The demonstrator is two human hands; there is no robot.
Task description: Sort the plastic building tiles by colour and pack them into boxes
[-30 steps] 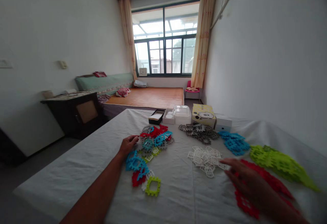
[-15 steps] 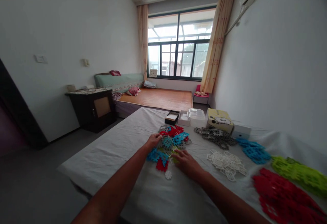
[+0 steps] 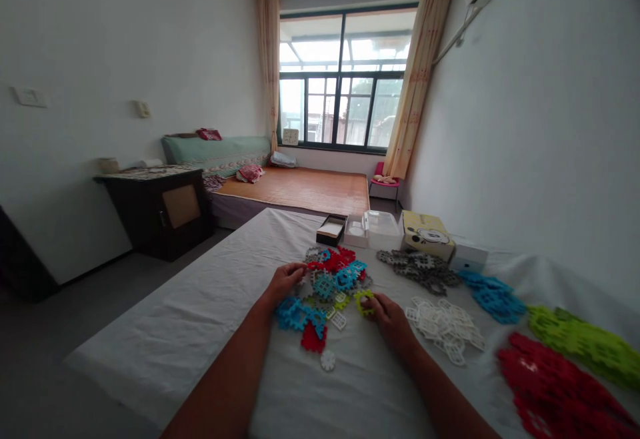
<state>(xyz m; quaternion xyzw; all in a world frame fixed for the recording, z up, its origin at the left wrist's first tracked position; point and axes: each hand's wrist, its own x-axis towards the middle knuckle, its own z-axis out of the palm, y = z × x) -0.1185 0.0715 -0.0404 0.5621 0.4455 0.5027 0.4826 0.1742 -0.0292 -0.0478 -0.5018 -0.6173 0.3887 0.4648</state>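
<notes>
A mixed heap of flat plastic interlocking pieces point(image 3: 330, 277) in red, blue, grey and green lies on the white-covered table point(image 3: 210, 319). My left hand point(image 3: 284, 280) rests at the heap's left edge with its fingers curled on the pieces; what they grip is hidden. My right hand point(image 3: 389, 313) pinches a lime-green square frame piece point(image 3: 362, 300) at the heap's right side. Sorted piles lie to the right: grey point(image 3: 420, 268), white point(image 3: 445, 324), blue point(image 3: 493, 295), green point(image 3: 585, 344) and red point(image 3: 555, 385).
Small boxes point(image 3: 430, 233) and a clear container point(image 3: 383, 225) line the table's far edge. Beyond stand a bed point(image 3: 300, 189), a dark cabinet point(image 3: 155, 209), a pink chair point(image 3: 384, 184) and a window. The right wall runs close beside the table.
My right hand came from the red pile on the right to the mixed heap, then lifted a lime-green frame piece. My left hand stayed at the heap's left edge. The camera view shifted.
</notes>
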